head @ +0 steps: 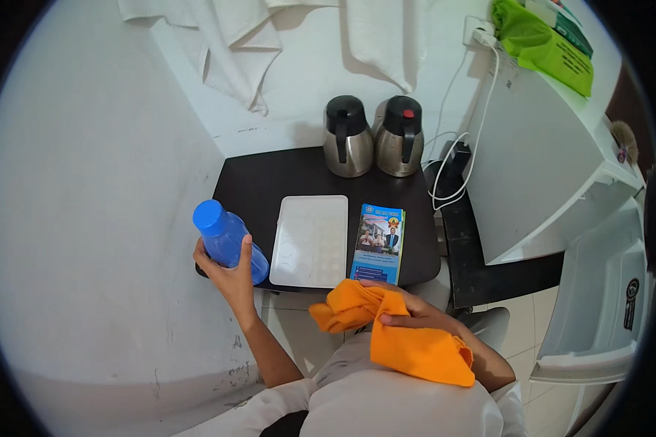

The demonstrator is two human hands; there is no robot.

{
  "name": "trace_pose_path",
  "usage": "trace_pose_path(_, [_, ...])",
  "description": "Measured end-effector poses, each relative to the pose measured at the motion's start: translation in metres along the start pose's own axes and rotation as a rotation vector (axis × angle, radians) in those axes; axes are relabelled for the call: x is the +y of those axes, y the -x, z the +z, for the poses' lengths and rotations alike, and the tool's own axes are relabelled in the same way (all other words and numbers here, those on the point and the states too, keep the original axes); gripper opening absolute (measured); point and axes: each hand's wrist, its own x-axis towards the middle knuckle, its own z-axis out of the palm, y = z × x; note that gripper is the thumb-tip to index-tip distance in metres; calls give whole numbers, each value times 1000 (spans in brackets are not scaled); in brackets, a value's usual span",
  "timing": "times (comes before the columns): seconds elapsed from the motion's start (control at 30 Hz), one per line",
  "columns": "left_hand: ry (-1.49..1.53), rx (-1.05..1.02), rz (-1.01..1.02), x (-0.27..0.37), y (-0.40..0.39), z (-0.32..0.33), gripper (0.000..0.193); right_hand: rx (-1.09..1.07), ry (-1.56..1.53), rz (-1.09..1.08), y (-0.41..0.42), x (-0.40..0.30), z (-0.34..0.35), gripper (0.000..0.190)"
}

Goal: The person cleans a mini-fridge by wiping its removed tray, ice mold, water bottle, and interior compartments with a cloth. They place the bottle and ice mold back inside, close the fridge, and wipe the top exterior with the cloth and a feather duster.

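Note:
At the left edge of the dark table, my left hand is wrapped around a blue plastic bottle with a blue cap, which tilts a little to the left. My right hand grips a bunched orange cloth in front of my body, just off the table's near edge. Between the bottle and a stack of printed leaflets lies a white, lidded flat plastic box. Whether the bottle's base rests on the table is unclear.
Two steel vacuum jugs with black tops stand at the back of the table. White towels hang above. To the right are a white cable, a black power adapter and a small fridge with its door ajar.

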Motion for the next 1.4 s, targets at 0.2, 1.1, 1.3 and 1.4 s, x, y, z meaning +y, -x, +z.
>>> trace_pose_path(0.2, [92,76,-86,-9,-5,-2,82,-169,279,-30,-14,1,5,78])
trace_pose_path(1.1, [596,-1638,247,233,256,132,38,1790,1347,-334,258,3,-18,47])
trace_pose_path(1.3, [225,-1949,2,223,297,155,43,2150,1607,307,321,62,-62,57])
trace_pose_path(1.4, [156,-2027,156,213,309,168,51,2175,1622,358,334,80,-75,60])
